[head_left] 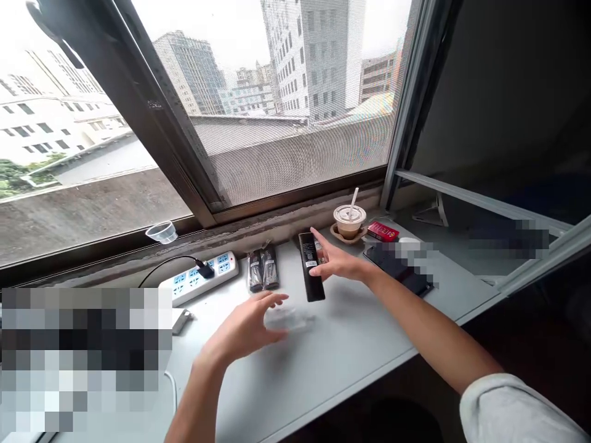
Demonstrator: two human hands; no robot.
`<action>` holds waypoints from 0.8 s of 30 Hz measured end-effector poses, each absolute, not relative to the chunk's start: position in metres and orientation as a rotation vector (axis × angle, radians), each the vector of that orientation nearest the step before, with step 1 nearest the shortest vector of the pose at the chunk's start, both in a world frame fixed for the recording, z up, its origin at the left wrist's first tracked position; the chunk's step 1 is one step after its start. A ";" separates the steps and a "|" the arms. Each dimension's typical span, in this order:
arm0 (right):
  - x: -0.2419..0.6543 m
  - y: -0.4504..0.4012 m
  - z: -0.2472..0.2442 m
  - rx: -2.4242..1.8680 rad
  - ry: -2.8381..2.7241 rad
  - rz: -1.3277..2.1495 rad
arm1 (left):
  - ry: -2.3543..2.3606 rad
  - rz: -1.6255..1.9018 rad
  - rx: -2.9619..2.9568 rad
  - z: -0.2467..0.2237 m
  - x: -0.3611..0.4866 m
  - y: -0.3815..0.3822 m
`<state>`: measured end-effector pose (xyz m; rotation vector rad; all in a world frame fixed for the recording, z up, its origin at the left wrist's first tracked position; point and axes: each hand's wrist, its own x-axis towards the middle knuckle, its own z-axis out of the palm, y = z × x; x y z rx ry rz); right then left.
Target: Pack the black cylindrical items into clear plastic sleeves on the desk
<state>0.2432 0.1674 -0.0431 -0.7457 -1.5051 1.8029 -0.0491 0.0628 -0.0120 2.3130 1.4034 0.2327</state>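
My right hand (339,261) grips a long, slim black device (314,289) with a white label on the side facing me. The thumb lies across its front, and the device is held upright above the table. To its left, my left hand (247,326) has thumb and fingers apart. Between and just beyond those fingertips is a blurred piece of clear plastic (289,319), perhaps a bag; I see no firm grip on it. Behind my left hand, two black items in clear plastic wrapping (263,269) lie side by side on the white table (351,332).
A white power strip (194,282) with a black plug stands at the left. A clear plastic cup (161,232) rests by the window sill. At the back right are a lidded drink (349,221) in a carton holder, a red pack (383,231) and a dark flat object (399,267).
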 end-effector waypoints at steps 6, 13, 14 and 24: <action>0.232 0.158 -0.044 -0.852 -1.539 1.788 | 1.391 0.258 2.187 -0.019 -0.056 0.065; 0.223 0.162 -0.052 -0.828 -1.426 1.649 | 1.363 0.432 2.095 -0.015 -0.045 0.066; 0.222 0.163 -0.054 -0.838 -1.402 1.614 | 1.368 0.464 2.077 -0.016 -0.041 0.066; 0.208 0.165 -0.068 -0.936 -1.360 1.429 | 1.301 0.636 1.897 -0.020 -0.024 0.067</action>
